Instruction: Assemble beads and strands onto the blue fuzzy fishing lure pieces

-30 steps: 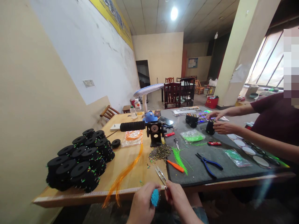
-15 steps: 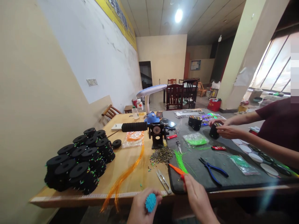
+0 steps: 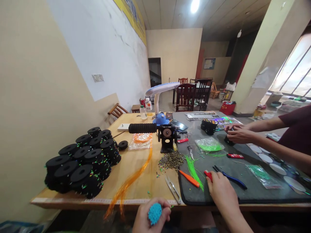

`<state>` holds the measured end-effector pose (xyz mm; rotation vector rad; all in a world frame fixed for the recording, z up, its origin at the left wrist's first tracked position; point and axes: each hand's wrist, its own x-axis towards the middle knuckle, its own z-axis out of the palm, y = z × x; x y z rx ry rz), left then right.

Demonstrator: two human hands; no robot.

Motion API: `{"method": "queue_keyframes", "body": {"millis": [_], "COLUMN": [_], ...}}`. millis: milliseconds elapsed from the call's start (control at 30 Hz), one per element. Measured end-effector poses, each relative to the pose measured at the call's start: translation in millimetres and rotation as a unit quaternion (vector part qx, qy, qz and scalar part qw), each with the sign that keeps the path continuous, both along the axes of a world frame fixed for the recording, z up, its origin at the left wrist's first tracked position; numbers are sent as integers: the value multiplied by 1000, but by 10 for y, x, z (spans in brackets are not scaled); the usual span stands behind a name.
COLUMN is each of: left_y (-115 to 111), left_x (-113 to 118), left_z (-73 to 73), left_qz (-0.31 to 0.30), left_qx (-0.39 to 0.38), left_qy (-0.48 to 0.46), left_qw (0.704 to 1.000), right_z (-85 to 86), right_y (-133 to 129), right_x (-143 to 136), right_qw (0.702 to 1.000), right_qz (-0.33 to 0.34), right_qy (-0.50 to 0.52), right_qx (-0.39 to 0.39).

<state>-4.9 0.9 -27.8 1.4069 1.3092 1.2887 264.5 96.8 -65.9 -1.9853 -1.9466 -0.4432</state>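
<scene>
My left hand (image 3: 148, 216) is closed around a bundle of turquoise strands (image 3: 155, 214), seen end-on at the table's front edge. Over the dark mat, my right hand (image 3: 222, 191) grips a small red lighter-like object (image 3: 208, 175), mostly hidden by the fingers. Just left of that hand lie an orange pen-shaped tool (image 3: 190, 178) and a bunch of bright green strands (image 3: 193, 170). Blue-handled pliers (image 3: 234, 179) rest beyond its knuckles, partly covered. Between my hands, a pair of thread snips (image 3: 173, 190) lies on the wood.
Stacked black foam spools (image 3: 81, 176) fill the left side. A black-handled clamp device (image 3: 167, 139) stands mid-table behind a heap of small metal pieces (image 3: 172, 160). Orange strands (image 3: 132, 179) hang over the front edge. At right, a co-worker's hands (image 3: 239, 133) hold a dark object.
My right hand has moved right, away from the orange tool, with the red object in its fingers. The orange tool stays on the mat. My left hand keeps the turquoise bundle; the view has shifted slightly.
</scene>
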Motion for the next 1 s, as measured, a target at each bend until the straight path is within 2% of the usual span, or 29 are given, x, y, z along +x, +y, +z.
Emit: {"method": "queue_keyframes", "body": {"millis": [67, 133, 200, 267, 333, 400, 600, 767, 900, 1000], "left_y": [5, 14, 25, 36, 46, 55, 81, 84, 79, 80], "left_x": [14, 31, 48, 57, 52, 29, -60, -80, -107, -120], "left_z": [1, -5, -16, -25, -25, -12, 54, 105, 76, 37], "left_qz": [5, 11, 15, 13, 4, -14, -46, -82, -66, -43], "left_qx": [-14, -14, -7, -5, -7, -5, -1, -27, -11, 2], "left_qy": [-26, -39, -42, -42, -41, -26, 38, 58, 104, 110], "left_qw": [1000, 999, 999, 999, 999, 1000, 998, 995, 992, 993], "right_z": [66, 155, 253, 344, 409, 441, 427, 393, 369, 372], "right_y": [-52, -164, -327, -497, -625, -684, -634, -623, -636, -652], "right_x": [-54, -181, -383, -622, -842, -997, -1069, -1023, -1009, -1002], "right_qw": [999, 992, 968, 934, 908, 895, 889, 900, 905, 897], "right_qz": [16, 79, 192, 300, 364, 397, 433, 400, 357, 359], "right_qy": [18, 66, 130, 180, 195, 193, 144, 174, 229, 255], "right_qx": [32, 79, 100, 79, 72, 71, 48, 7, -27, -35]}}
